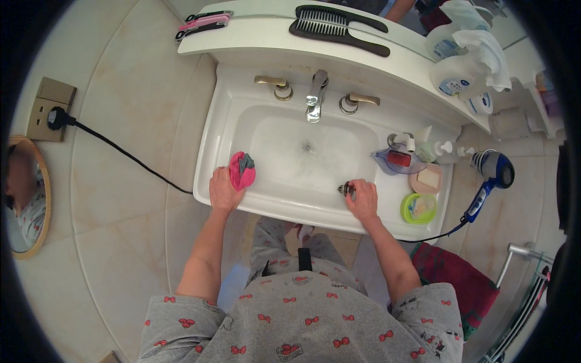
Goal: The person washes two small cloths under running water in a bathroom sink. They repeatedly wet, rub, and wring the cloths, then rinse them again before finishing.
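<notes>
My left hand (226,189) is closed on a bunched pink and grey cloth (242,170) at the left front rim of the white sink (209,175). At the front right rim, my right hand (364,200) grips a small dark metal piece with a ridged end (345,189); its exact kind is hard to make out. Between the hands lies the basin, with the drain (308,147) near its middle. Above it stands a chrome faucet (316,95), flanked by a left tap handle (275,86) and a right tap handle (358,102).
On the sink's right ledge sit a clear bluish container (399,162), a soap dish (426,179) and a green round bowl (419,209). A blue hair dryer (489,181) hangs at the right. Combs (339,37) and a white bottle (457,72) stand on the shelf. A black cord (130,154) runs at the left.
</notes>
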### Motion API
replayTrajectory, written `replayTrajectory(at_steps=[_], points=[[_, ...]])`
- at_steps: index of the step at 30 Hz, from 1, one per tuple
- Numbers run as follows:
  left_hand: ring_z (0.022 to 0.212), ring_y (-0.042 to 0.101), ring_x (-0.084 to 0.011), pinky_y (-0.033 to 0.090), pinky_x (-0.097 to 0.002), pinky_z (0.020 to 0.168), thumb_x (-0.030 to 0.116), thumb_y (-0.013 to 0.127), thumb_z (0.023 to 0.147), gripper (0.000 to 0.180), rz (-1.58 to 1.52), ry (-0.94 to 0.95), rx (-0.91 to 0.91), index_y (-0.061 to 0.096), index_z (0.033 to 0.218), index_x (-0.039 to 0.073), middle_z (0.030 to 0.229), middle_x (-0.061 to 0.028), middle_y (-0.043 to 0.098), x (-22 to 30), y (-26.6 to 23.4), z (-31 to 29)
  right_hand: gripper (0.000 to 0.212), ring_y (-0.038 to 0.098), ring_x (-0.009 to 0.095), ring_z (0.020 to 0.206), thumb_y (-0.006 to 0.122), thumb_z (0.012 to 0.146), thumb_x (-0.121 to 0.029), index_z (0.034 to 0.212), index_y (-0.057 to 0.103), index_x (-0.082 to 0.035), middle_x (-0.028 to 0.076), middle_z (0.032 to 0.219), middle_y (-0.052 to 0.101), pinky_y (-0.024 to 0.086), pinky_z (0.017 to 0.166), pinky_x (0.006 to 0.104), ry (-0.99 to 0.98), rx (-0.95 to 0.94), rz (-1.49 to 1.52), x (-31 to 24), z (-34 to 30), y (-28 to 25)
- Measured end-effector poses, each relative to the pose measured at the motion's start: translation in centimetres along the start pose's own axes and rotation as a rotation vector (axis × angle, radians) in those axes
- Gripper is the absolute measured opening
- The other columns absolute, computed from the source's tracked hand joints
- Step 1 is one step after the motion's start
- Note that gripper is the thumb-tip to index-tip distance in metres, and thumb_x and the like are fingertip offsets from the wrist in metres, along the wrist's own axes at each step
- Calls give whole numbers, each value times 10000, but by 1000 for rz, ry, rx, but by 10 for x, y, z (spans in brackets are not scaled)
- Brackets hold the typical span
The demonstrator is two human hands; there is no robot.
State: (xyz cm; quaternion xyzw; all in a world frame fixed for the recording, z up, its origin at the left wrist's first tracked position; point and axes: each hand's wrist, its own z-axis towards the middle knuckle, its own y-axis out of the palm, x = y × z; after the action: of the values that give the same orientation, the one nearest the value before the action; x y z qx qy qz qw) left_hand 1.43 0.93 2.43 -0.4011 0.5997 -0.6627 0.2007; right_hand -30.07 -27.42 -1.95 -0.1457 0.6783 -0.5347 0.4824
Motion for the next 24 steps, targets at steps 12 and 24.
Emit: replayTrajectory(at_steps=[12,24], points=[[1230,484,-348,403,-456,1017,224,747,722,535,-22,-56,-22,530,1179,53,1226,-182,566,4,1,1,292,589,268,907,694,736,-118,1008,592,-94,76,933,611,414,908,381,-29,54,41,-1,1,-4],[1231,484,-341,412,-452,1015,200,747,699,539,1,-56,-72,532,1168,45,1217,-172,566,3,1,3,299,591,263,922,697,721,-119,1002,597,-96,78,945,613,411,919,384,11,10,23,0,1,-5]])
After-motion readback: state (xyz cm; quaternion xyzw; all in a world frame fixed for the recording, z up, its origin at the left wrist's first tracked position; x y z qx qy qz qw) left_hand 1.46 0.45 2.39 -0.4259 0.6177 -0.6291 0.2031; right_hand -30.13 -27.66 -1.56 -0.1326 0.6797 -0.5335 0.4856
